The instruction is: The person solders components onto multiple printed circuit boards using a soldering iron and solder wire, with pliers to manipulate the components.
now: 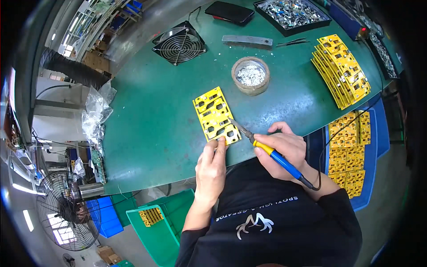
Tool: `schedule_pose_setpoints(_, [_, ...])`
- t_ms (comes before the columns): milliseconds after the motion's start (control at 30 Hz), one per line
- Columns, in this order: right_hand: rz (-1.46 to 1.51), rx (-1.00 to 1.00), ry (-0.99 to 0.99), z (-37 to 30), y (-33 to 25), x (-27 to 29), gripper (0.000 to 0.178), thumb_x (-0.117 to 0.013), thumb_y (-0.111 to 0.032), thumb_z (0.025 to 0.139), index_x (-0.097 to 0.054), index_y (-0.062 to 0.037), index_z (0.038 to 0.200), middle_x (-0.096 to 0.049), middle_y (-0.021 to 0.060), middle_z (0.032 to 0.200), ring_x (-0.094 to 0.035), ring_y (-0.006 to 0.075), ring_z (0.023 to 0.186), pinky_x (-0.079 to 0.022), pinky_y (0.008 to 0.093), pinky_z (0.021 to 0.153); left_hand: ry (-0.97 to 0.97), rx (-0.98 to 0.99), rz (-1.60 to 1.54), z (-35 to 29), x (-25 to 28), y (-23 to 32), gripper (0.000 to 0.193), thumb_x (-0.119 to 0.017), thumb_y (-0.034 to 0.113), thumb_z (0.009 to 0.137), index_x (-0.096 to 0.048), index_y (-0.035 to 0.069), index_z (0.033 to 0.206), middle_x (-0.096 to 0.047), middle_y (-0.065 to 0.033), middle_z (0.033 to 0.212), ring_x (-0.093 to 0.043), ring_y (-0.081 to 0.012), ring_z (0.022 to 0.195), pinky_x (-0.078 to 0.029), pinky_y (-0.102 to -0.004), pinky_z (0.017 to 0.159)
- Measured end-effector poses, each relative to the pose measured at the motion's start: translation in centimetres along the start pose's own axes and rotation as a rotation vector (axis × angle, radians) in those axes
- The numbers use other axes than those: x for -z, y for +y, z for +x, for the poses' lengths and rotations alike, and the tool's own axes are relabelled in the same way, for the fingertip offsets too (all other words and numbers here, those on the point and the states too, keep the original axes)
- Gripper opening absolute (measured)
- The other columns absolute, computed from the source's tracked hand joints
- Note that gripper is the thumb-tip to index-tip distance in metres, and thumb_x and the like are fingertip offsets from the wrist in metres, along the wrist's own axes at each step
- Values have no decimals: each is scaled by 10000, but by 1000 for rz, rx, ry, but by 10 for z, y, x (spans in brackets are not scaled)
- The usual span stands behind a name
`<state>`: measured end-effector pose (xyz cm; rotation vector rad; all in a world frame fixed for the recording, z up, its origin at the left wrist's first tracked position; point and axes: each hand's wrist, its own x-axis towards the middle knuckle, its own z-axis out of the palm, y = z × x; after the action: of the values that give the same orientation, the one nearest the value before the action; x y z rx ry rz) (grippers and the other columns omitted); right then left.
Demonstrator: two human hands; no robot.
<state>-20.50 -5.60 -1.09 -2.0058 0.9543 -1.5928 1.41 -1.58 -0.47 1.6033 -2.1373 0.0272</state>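
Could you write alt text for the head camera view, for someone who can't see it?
Seen from above, a person's right hand holds a blue-and-yellow-handled soldering iron to a flat yellow cut-out panel on a green work table, while the left hand steadies the panel's near edge. A fanned stack of similar yellow panels and a tape roll holding small metal bits lie farther back.

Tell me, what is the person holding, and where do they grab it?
The right hand holds a soldering iron by its blue-and-yellow handle. The left hand presses its fingertips on the yellow board at the near edge.
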Motion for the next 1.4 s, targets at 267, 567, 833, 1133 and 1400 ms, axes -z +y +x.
schedule_pose_setpoints(267, [-2,-3,9,1,2,-2,326,-837,-23,768,-776,-6,1088,-762,94,800,-718,212,645,-569,397,796,-7,8,-43,1,0,1,504,-676,-110,833,-672,-14,1328,-649,-150,1147,-719,-351,913,-616,-427,766])
schedule_pose_setpoints(567, [-154,-56,113,11,14,14,316,-821,-33,818,-767,0,1128,-783,116,887,-739,227,726,-555,402,869,56,72,-81,9,-2,5,351,-716,-39,925,-682,-13,1273,-629,-148,1095,-716,-344,813,-600,-424,651])
schedule_pose_setpoints(833, [-200,-61,100,10,11,17,324,-820,-37,826,-765,-3,1143,-785,123,911,-740,229,743,-542,414,888,125,207,-207,7,6,18,181,-768,-9,911,-671,-8,1064,-609,-166,1055,-660,-323,837,-549,-408,652])
schedule_pose_setpoints(1133, [-2,-24,-39,1,-2,3,283,-826,-48,785,-772,-22,1062,-766,65,780,-728,195,646,-547,419,860,210,64,-70,9,-8,17,173,-743,-18,917,-646,-10,1060,-617,-177,1104,-686,-370,848,-576,-456,618])
schedule_pose_setpoints(1400, [41,-43,-76,-3,-7,-2,240,-838,-46,763,-780,-7,993,-756,83,764,-691,198,594,-563,433,853,213,70,-60,6,-12,23,194,-734,-34,909,-649,-31,1084,-632,-180,1129,-712,-386,845,-603,-453,634])
